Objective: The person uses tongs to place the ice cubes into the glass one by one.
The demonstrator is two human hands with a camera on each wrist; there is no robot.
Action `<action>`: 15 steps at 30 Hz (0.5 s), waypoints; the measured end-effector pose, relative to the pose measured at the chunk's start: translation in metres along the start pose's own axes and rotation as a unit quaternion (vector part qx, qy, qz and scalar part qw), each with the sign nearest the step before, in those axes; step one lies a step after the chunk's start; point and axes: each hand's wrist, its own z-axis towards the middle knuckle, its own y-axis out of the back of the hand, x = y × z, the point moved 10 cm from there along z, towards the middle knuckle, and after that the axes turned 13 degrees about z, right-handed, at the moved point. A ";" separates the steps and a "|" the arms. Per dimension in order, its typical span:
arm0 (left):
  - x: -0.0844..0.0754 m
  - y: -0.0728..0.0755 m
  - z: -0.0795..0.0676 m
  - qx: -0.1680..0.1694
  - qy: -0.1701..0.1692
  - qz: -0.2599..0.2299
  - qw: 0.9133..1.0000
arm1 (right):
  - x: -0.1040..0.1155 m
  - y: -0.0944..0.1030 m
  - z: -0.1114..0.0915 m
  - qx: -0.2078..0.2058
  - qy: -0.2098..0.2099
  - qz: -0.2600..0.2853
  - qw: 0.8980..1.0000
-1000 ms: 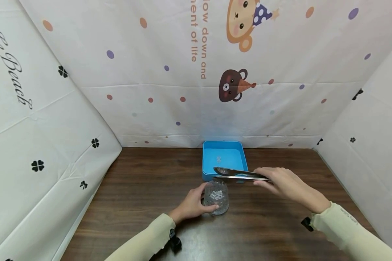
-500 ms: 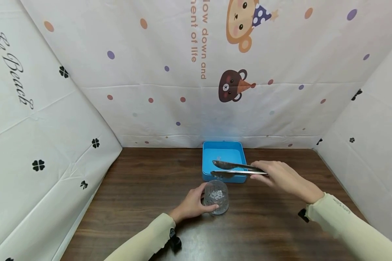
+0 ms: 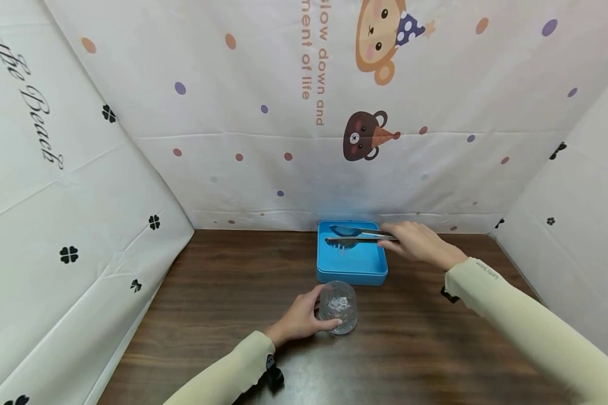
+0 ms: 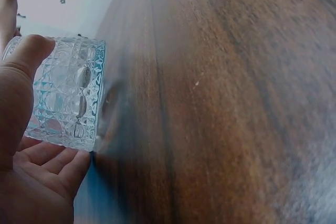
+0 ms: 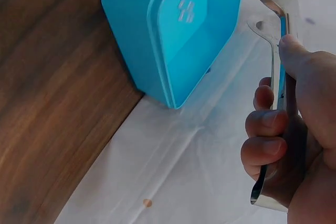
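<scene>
My left hand (image 3: pixel 304 316) holds a clear cut-glass tumbler (image 4: pixel 68 95) on the table, thumb on one side and fingers on the other. Small clear pieces (image 3: pixel 339 304) lie inside the glass. Over the blue box (image 3: pixel 352 278), my right hand (image 3: pixel 416 242) grips a pair of metal tongs (image 5: pixel 286 182). One end of the tongs is forked, the other spoon-shaped; they stand apart, with nothing visible between them. A few small clear pieces (image 5: pixel 186 11) lie on the box floor, below the tongs' ends.
The box stands at the back of the brown wooden table (image 3: pixel 233 270), just behind the glass. A printed white cloth (image 3: pixel 233 185) rises behind the table and along both sides.
My right hand has carried the tongs from just above the glass up, away from me and over the blue box. The left hand keeps its hold on the glass.
</scene>
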 end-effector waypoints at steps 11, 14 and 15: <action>-0.003 -0.001 0.002 -0.014 -0.021 -0.004 1.000 | -0.029 -0.011 0.021 0.024 -0.031 -0.019 0.999; -0.004 0.000 0.002 -0.019 -0.031 -0.001 0.999 | -0.032 -0.013 0.025 0.030 -0.032 -0.021 0.999; -0.004 0.001 0.001 -0.020 -0.033 0.000 0.999 | -0.033 -0.014 0.026 0.032 -0.031 -0.022 0.999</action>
